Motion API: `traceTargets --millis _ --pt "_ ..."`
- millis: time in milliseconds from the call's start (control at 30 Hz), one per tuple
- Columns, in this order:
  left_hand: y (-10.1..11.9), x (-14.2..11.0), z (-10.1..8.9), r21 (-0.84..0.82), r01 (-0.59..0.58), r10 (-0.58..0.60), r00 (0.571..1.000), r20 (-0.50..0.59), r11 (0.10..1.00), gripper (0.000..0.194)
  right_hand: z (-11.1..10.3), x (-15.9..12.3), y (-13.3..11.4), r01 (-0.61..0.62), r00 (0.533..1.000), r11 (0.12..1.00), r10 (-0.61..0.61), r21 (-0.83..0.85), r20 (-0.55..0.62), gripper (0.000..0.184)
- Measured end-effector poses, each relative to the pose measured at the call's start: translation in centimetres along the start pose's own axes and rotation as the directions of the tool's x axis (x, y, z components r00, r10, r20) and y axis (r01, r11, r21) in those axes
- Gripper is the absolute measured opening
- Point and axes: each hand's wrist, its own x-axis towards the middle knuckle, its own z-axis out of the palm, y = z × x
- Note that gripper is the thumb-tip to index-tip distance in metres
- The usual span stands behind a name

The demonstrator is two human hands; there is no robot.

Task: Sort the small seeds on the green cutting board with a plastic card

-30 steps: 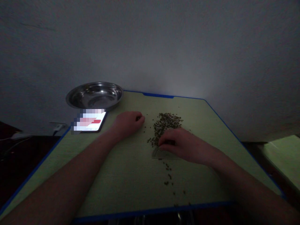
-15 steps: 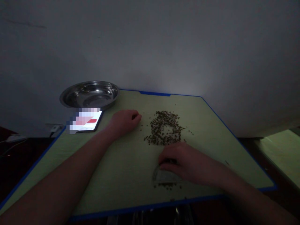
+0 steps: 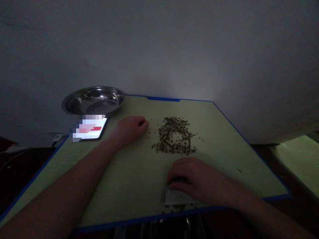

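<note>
My right hand [image 3: 188,177] is curled over a clear, half-round plastic plate [image 3: 178,198] that looks like a protractor. Its straight side faces the near edge of the yellow-green table [image 3: 134,186]. Several small dark grains [image 3: 181,208] lie just in front of that side, right at the edge. My left hand [image 3: 132,127] rests on the tabletop as a loose fist, nothing visible in it. Between and beyond my hands, a scattered pile of brownish-green grains, like dried beans [image 3: 165,137], surrounds a thin patch.
A shiny metal basin [image 3: 93,101] stands at the back left, with a lit phone [image 3: 93,129] before it. Below the near edge is a dark, glossy container [image 3: 171,229]. A wall rises behind the table; another pale surface [image 3: 299,159] is at right.
My right hand has drawn the half-round plate toward the near edge, pushing a few grains ahead of it. My left hand stays put.
</note>
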Motion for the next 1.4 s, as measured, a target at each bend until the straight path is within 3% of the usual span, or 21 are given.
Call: traceTargets --millis 1033,1167,1400 --pt "0.1 0.0 -0.1 -0.003 0.011 -0.011 1.000 0.011 1.000 0.036 -0.2 -0.8 -0.9 0.003 0.997 0.988 -0.015 0.158 0.072 0.013" --pt "-0.1 0.0 0.0 -0.014 -0.002 0.002 1.000 0.019 1.000 0.035 -1.0 -1.1 -1.0 -0.013 1.000 0.986 0.010 0.164 0.017 0.012" --pt "0.2 -0.2 -0.3 -0.010 0.004 -0.004 0.999 0.032 1.000 0.033 -2.7 -2.7 0.4 -0.161 0.977 0.970 0.184 0.181 -0.112 0.015"
